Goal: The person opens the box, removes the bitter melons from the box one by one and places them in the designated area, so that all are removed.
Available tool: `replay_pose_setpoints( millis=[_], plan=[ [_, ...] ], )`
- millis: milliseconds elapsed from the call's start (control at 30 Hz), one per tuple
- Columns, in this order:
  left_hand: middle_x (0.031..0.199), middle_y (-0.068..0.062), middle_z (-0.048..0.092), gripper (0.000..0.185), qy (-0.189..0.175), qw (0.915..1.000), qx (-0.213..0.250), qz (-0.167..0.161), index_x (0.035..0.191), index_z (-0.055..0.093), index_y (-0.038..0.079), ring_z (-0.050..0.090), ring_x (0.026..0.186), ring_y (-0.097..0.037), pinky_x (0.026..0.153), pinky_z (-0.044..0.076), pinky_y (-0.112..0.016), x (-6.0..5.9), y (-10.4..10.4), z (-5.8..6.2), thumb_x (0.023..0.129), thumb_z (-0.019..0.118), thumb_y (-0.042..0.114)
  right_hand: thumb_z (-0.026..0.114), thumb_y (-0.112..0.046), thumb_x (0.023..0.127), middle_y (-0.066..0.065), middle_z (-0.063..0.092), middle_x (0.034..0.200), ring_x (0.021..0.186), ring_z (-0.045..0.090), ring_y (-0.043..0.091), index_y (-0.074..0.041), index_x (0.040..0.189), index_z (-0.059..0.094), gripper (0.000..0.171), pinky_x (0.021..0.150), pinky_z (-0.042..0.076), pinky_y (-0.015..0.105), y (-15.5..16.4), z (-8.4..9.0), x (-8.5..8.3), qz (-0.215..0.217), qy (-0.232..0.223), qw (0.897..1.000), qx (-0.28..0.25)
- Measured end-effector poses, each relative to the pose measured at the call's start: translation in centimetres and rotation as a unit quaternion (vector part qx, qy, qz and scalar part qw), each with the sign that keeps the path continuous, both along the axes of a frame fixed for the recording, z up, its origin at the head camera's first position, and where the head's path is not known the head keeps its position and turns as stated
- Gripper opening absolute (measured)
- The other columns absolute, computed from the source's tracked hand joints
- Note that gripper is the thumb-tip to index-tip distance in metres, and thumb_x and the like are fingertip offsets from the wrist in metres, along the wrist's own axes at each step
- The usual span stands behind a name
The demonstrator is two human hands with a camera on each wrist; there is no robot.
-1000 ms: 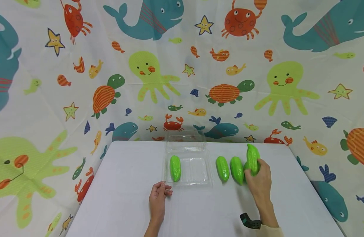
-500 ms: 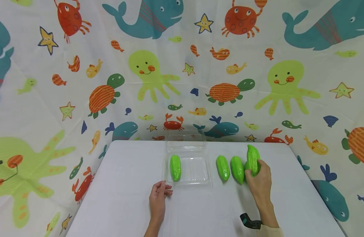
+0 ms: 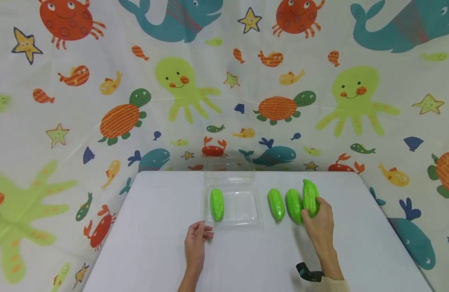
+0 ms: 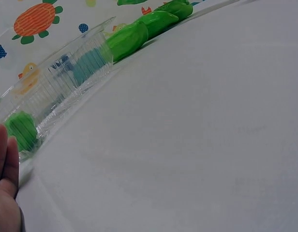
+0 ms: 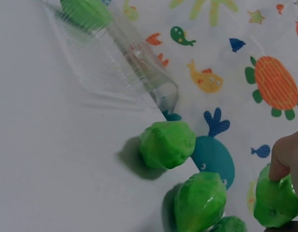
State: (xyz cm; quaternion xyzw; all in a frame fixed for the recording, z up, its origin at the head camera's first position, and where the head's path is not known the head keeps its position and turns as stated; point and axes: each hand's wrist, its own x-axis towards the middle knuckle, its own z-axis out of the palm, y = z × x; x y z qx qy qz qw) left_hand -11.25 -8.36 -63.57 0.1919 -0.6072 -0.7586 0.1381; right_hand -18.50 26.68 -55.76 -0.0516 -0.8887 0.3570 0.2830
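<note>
The right hand (image 3: 320, 221) has its grip closed around a green gourd (image 3: 310, 197), fingers curled round its lower half and lifting it tilted above the white table (image 3: 155, 243) — a fourth gourd (image 5: 228, 225) lies partly hidden beneath it. Just to its left two more gourds (image 3: 294, 206) (image 3: 276, 204) lie side by side on the table, close together. Further left stands a clear plastic box (image 3: 242, 209) with its lid open at the back; one gourd (image 3: 216, 204) lies along its left side. The left hand (image 3: 196, 245) rests on the table, fingers loosely bent, fingertips at the box's near left corner — holding nothing. A sea-creature patterned cloth (image 3: 224, 81) hangs behind.
</note>
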Motion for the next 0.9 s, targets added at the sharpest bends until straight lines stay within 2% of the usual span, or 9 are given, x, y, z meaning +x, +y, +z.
replay_pose_setpoints(
  millis=[500, 667, 900],
  plan=[
    [0.091, -0.009, 0.070, 0.037, 0.006, 1.0000, -0.005, -0.004, 0.122, 0.054, -0.006, 0.069, 0.073, -0.013, 0.075, 0.061, -0.023, 0.0, 0.2, 0.5, 0.105, 0.054, 0.027, 0.063, 0.000, 0.079, 0.035, 0.055, 0.124, 0.102, 0.053, 0.043, 0.016, 0.128, 0.050, 0.054, 0.078, 0.044, 0.053, 0.4, 0.6, -0.3, -0.003, -0.016, 1.000, -0.001],
    [0.090, -0.007, 0.070, 0.038, -0.003, 0.9999, -0.009, -0.005, 0.122, 0.055, -0.005, 0.069, 0.073, -0.012, 0.075, 0.060, -0.022, 0.0, 0.1, 0.4, 0.105, 0.054, 0.029, 0.062, 0.000, 0.080, 0.034, 0.053, 0.126, 0.102, 0.052, 0.040, 0.015, 0.129, 0.049, 0.052, 0.076, 0.045, 0.050, 1.0, 0.3, -0.3, -0.007, -0.023, 1.000, 0.002],
    [0.091, -0.005, 0.070, 0.037, -0.018, 0.9997, -0.013, -0.007, 0.121, 0.057, 0.001, 0.069, 0.075, -0.013, 0.077, 0.060, -0.022, 0.1, 0.0, 0.4, 0.104, 0.054, 0.033, 0.061, -0.001, 0.082, 0.035, 0.051, 0.128, 0.105, 0.051, 0.043, 0.016, 0.129, 0.050, 0.052, 0.079, 0.047, 0.054, 1.6, 0.3, -0.3, -0.016, -0.044, 0.999, -0.003]
  ],
)
